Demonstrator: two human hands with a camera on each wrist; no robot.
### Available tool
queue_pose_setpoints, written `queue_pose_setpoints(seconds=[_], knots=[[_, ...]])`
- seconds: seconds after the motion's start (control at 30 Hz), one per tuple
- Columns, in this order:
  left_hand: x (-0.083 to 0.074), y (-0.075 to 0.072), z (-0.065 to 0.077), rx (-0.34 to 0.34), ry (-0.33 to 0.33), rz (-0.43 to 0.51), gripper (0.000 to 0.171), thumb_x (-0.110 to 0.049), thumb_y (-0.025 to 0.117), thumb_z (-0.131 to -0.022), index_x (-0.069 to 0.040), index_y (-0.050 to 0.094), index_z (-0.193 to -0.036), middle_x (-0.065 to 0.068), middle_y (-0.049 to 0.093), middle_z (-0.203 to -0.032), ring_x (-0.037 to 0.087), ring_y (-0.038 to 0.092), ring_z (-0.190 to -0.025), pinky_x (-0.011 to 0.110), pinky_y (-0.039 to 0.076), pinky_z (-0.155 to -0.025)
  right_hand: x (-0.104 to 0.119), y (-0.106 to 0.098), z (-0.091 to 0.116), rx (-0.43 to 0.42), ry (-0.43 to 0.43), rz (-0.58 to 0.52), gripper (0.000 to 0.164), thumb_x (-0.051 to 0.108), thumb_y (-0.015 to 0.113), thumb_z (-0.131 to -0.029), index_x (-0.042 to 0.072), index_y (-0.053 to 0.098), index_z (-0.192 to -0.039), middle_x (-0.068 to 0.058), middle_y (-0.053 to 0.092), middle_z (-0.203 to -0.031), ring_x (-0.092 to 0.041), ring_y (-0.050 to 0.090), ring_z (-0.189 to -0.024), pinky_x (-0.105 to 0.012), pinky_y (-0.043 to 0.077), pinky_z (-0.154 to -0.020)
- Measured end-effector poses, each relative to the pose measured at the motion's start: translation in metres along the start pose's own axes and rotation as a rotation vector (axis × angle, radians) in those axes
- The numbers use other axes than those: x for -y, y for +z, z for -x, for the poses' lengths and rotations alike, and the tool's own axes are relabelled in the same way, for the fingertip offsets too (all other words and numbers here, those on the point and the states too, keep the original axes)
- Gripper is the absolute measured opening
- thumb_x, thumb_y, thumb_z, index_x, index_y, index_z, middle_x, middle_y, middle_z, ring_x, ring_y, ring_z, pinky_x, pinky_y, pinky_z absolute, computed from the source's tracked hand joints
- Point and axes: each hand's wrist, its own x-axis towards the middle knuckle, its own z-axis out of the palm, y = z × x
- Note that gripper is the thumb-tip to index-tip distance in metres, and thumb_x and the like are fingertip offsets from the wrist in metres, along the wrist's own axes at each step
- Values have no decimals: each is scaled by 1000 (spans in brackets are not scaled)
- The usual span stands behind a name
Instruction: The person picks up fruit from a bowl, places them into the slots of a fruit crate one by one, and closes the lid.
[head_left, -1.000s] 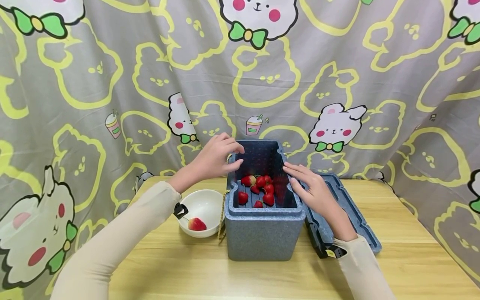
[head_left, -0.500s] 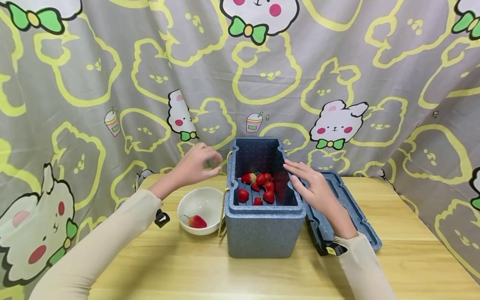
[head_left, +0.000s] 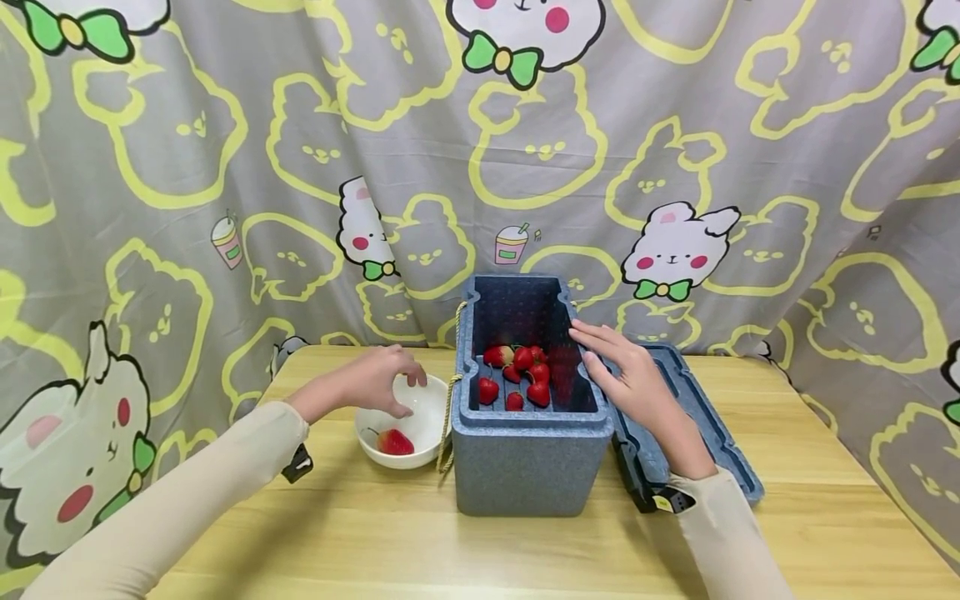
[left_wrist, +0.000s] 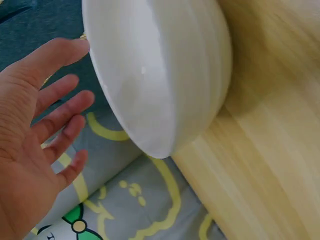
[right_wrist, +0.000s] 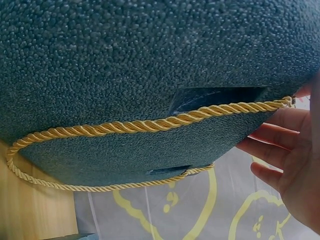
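Note:
My left hand (head_left: pixel 375 380) hovers over the rim of a white bowl (head_left: pixel 431 408), its fingers loosely bent with nothing between them. One strawberry (head_left: pixel 395 442) lies at the bowl's near left side. In the left wrist view the spread fingers are beside the bowl (left_wrist: pixel 135 75). With fairly straight fingers, my right hand (head_left: pixel 626 375) rests against the right edge of a blue-grey foam box (head_left: pixel 532 475). Several strawberries (head_left: pixel 537 392) lie on the box's floor. A gold twisted cord (right_wrist: pixel 120 125) runs along the box's side in the right wrist view.
The box's lid (head_left: pixel 705 417) lies on the wooden table (head_left: pixel 337 533) to the right, partly under my right forearm. A patterned grey curtain (head_left: pixel 420 150) hangs close behind the table. The bowl stands right next to the box's left side.
My left hand has moved from above the box's left rim, leftward and down to the bowl. The right hand has stayed at the box's edge.

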Motion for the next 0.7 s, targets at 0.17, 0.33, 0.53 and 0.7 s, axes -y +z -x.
queue_pose_setpoints(seconds=[0.17, 0.33, 0.53, 0.7], knots=[[2, 8, 5, 88, -3, 6, 43, -26, 91, -66, -12, 76, -104, 1, 72, -92, 16, 56, -85, 30, 45, -75, 0, 0, 0, -4, 0, 1, 37, 10, 59, -100, 7, 65, -137, -8, 59, -147, -30, 54, -137, -35, 29, -124], [4, 17, 9, 162, -33, -14, 43, -29, 94, -63, -15, 76, -99, -2, 70, -90, 11, 51, -84, 30, 42, -75, 0, -1, 0, 3, 4, 1, 38, 11, 59, -100, 8, 65, -137, -8, 59, -147, -30, 54, -137, -36, 29, -124], [3, 25, 11, 203, -57, -45, 33, -27, 92, -66, -18, 74, -92, -5, 68, -86, 10, 51, -84, 32, 41, -77, 0, -1, 1, 10, 8, 0, 38, 11, 59, -100, 9, 64, -138, -8, 59, -147, -30, 54, -138, -39, 29, -124], [2, 28, 12, 193, -63, -53, 27, -26, 89, -68, -18, 72, -89, -5, 67, -84, 11, 51, -83, 34, 41, -78, -1, -1, 1, 9, 9, 2, 38, 11, 59, -100, 9, 64, -138, -9, 59, -148, -31, 54, -137, -50, 32, -120]])
